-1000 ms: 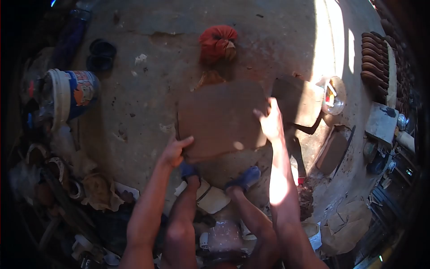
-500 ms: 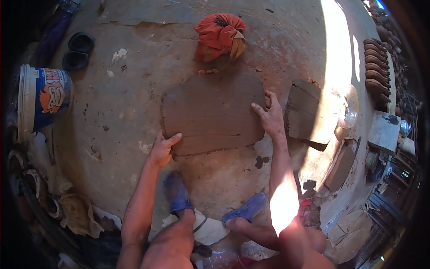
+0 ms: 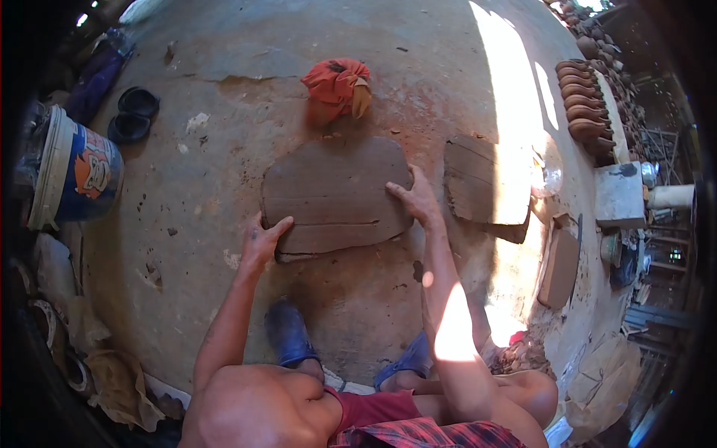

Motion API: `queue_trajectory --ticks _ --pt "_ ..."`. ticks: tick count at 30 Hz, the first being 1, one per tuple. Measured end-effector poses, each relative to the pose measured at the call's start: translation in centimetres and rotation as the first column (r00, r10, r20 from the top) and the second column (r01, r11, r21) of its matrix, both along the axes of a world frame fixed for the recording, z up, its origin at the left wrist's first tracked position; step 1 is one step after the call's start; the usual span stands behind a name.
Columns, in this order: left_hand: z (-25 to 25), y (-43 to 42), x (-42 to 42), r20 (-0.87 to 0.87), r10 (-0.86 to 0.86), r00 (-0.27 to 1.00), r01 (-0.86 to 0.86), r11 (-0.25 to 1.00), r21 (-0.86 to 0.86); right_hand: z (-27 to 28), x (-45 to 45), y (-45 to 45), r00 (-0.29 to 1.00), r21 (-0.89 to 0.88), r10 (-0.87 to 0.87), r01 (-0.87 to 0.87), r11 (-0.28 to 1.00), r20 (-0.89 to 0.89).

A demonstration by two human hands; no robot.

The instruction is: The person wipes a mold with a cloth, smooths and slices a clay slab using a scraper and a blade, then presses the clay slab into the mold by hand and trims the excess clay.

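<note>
Close beyond the brown slab sits a red cloth bundle.

Brown slab, clay-like, wide and flat, in one piece. Upper corners rounded; lower edge uneven, rising toward right. Broad face upward, long thin groove across lower part. Placed crosswise, near middle of view; if raised or resting, cannot tell.

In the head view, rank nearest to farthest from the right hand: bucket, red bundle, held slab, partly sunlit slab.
1. Held slab: touching the right hand.
2. Partly sunlit slab: to the hand's right.
3. Red bundle: beyond the held slab.
4. Bucket: far left.
</note>
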State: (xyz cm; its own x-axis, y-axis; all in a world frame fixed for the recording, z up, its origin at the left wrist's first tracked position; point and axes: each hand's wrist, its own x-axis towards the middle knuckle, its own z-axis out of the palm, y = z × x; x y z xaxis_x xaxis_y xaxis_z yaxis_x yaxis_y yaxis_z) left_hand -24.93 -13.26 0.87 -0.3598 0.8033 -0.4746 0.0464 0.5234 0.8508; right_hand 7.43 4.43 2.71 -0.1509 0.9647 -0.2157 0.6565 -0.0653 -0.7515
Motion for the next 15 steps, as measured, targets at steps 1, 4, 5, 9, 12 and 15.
queue_trajectory --ticks 1,4,5,9,12,15 --pt "-0.5 0.2 -0.2 -0.037 -0.011 0.999 0.011 1.000 0.003 -0.2 0.1 -0.5 1.000 -0.020 0.000 -0.001 1.000 -0.023" --pt "-0.4 0.6 -0.5 0.047 -0.005 0.999 0.004 1.000 0.022 -0.8 0.5 -1.4 0.996 0.008 -0.045 0.046 0.999 -0.075" --pt "-0.1 0.8 -0.2 0.006 0.022 1.000 -0.022 1.000 -0.003 -1.4 0.9 -1.7 0.996 0.013 -0.069 0.070 0.997 -0.055" --pt "-0.7 0.8 0.0 0.154 -0.105 0.982 0.107 0.994 -0.005 -2.5 3.8 -5.2 0.980 0.072 -0.191 0.195 0.978 -0.060" --pt "-1.9 -1.2 0.9 0.202 -0.197 0.959 0.204 0.979 -0.014 -1.3 5.7 -8.3 0.960 -0.031 -0.257 0.255 0.966 -0.109" --pt "1.9 -2.3 3.4 0.235 -0.260 0.937 0.290 0.952 -0.103 -1.6 9.0 -10.4 0.964 -0.055 -0.263 0.261 0.964 -0.036"
